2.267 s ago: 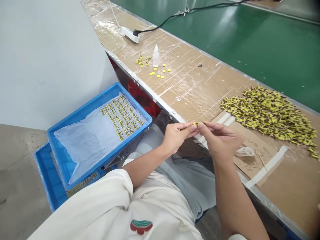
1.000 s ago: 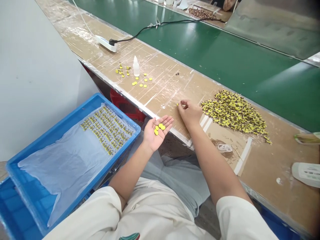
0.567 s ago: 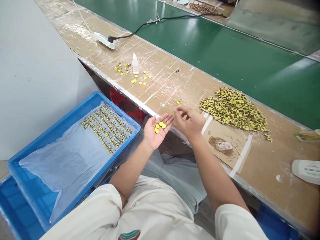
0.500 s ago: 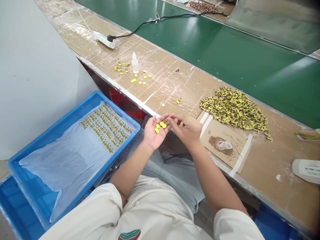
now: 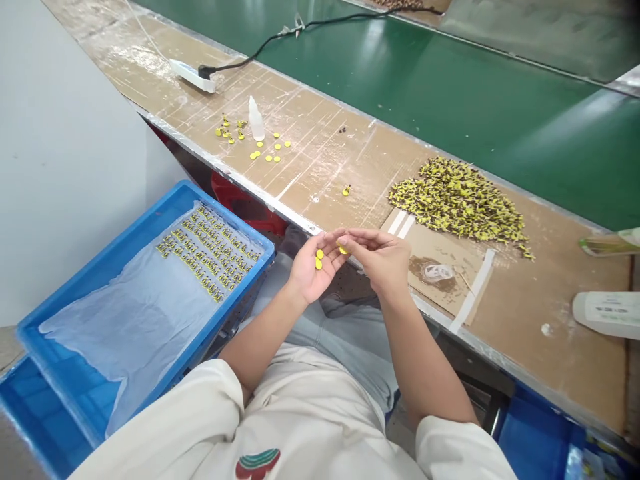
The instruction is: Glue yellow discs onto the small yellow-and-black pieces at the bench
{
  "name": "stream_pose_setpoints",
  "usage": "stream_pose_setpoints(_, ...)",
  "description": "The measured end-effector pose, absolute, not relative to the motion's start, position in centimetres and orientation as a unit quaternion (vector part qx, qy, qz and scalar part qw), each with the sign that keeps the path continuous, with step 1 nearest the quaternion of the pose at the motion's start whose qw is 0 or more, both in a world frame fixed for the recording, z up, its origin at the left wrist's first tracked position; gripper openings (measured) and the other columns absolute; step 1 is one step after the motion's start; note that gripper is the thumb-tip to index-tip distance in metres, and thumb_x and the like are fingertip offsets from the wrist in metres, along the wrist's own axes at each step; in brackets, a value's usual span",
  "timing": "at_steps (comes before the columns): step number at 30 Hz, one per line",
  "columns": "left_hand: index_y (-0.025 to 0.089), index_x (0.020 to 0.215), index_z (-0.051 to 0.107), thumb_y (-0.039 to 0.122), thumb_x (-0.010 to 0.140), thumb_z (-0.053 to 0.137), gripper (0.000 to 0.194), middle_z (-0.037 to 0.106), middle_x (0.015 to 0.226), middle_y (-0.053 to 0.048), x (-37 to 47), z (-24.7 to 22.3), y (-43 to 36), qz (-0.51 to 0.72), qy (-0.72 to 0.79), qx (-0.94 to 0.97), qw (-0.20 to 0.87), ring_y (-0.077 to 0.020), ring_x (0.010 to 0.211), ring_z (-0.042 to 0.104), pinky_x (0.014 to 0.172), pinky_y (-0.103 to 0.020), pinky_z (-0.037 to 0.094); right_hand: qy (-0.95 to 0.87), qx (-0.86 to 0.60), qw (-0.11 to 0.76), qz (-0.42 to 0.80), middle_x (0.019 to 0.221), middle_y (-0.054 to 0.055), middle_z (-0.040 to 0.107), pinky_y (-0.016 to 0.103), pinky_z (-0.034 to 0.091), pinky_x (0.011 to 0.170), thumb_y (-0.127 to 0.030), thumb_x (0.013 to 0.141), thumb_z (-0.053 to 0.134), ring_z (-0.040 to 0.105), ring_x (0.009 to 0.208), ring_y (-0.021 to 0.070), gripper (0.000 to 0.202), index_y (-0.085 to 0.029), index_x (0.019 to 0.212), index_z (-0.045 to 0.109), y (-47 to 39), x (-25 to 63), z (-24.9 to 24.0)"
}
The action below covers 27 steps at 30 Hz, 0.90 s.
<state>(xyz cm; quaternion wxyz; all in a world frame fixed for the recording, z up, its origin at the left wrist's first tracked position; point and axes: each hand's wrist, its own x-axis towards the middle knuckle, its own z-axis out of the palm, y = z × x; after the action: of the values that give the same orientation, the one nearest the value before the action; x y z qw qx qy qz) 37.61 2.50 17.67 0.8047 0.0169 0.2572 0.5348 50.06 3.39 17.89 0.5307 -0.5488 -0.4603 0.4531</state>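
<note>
My left hand (image 5: 311, 270) is palm up near the table's front edge, with small yellow discs (image 5: 319, 263) lying on the palm and fingers. Over its fingertips, my right hand (image 5: 385, 260) pinches a yellow disc (image 5: 343, 250) between thumb and fingers. Several more loose discs (image 5: 269, 159) lie on the table by a white dropper bottle (image 5: 256, 120). Small yellow-and-dark figures (image 5: 230, 137) stand beside that bottle, and a single one (image 5: 346, 191) stands nearer my hands. To the right is a large heap of yellow-and-brown pieces (image 5: 465, 200).
At the left, a blue tray (image 5: 55, 370) holds a white cloth (image 5: 135, 307) with rows of small figures. A cardboard sheet (image 5: 450, 300) with a clear glue-like patch is taped down at right. A power strip (image 5: 193, 75), a black cable and a large bottle (image 5: 607, 313) are also on the table.
My right thumb and fingers have closed on a disc at the left hand's fingertips. Fewer discs show on the left palm. The whole view has shifted slightly.
</note>
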Motion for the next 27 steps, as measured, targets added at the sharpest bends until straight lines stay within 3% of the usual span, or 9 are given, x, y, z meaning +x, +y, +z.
stream_pose_setpoints(4,0.013,0.097,0.073,0.018,0.082,0.066,0.017,0.073,0.096,-0.006,38.9,18.1,0.9,0.551,0.295,0.080,0.776,-0.0073,0.078,0.063,0.066,-0.018,0.044,-0.356,-0.558,0.584,0.470,0.077,0.004,0.073,0.028,0.059,0.065,-0.033,0.055,0.088,0.068,0.066,0.0152,0.037,-0.017,0.084,0.073,2.1,50.3,18.1)
stream_pose_setpoints(11,0.012,0.096,0.073,0.013,0.077,0.071,0.019,0.073,0.096,-0.005,41.6,18.7,-1.3,0.583,0.314,0.050,0.748,-0.0063,0.081,0.064,0.080,-0.018,0.049,-0.303,-0.559,0.663,0.396,0.080,0.005,0.074,0.030,0.061,0.068,-0.034,0.061,0.085,0.071,0.072,0.0178,0.032,-0.016,0.084,0.073,-0.6,49.2,17.9)
stream_pose_setpoints(17,0.012,0.094,0.072,0.014,0.083,0.065,0.013,0.071,0.094,-0.004,42.4,19.3,-1.8,0.576,0.333,0.065,0.744,-0.0072,0.082,0.065,0.081,-0.020,0.048,-0.292,-0.580,0.680,0.340,0.090,0.006,0.074,0.035,0.062,0.074,-0.039,0.074,0.075,0.072,0.079,0.0193,0.031,-0.016,0.094,0.072,-2.0,48.6,17.7)
stream_pose_setpoints(22,0.012,0.094,0.070,0.014,0.083,0.065,0.012,0.069,0.089,-0.003,42.6,19.6,-1.9,0.566,0.317,0.051,0.759,-0.0058,0.077,0.062,0.078,-0.019,0.048,-0.292,-0.567,0.697,0.327,0.098,0.008,0.074,0.036,0.061,0.079,-0.036,0.078,0.073,0.072,0.084,0.0196,0.037,-0.016,0.108,0.067,-3.1,48.6,17.5)
stream_pose_setpoints(27,0.013,0.094,0.068,0.018,0.082,0.067,0.013,0.065,0.084,0.000,42.6,18.7,-1.6,0.528,0.310,0.031,0.790,-0.0053,0.069,0.060,0.066,-0.019,0.048,-0.306,-0.605,0.678,0.285,0.079,0.003,0.074,0.036,0.060,0.078,-0.034,0.077,0.073,0.072,0.072,0.0185,0.042,-0.016,0.115,0.066,-4.9,49.9,16.3)
